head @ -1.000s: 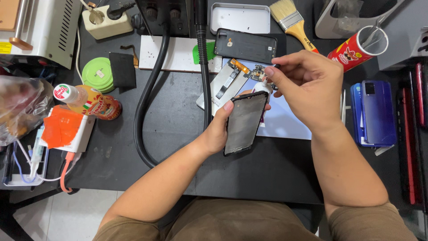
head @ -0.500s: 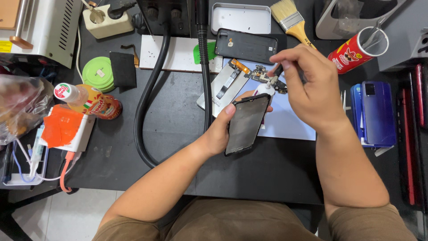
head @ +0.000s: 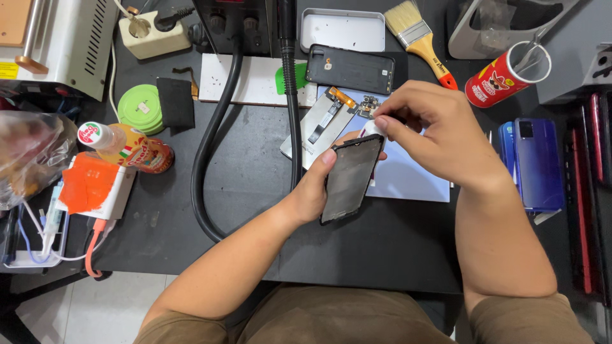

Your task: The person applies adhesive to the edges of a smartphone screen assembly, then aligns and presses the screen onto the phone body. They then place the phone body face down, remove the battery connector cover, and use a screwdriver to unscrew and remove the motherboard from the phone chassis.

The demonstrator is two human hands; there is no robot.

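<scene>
My left hand (head: 310, 193) grips a black phone (head: 349, 179) by its left edge and holds it tilted above the dark work mat, dark screen side up. My right hand (head: 437, 137) is curled at the phone's top end. Its thumb and forefinger pinch a small white piece (head: 369, 128) that touches the phone's top edge. Just behind the phone lie a grey metal phone frame (head: 317, 122) with an orange flex strip and small circuit parts (head: 366, 106). A black phone back cover (head: 349, 69) lies further back.
A white sheet (head: 408, 175) lies under my right hand. Two black hoses (head: 213, 153) run down the mat's middle. A paint brush (head: 421, 37), a red can (head: 503, 79) and blue phones (head: 532, 165) lie to the right. A bottle (head: 131, 150), green tins (head: 140, 107) and an orange-topped box (head: 95, 186) lie to the left.
My right hand has come down from the circuit parts to the phone's top edge, now with a small white piece in its fingertips. The left hand tilted the phone slightly.
</scene>
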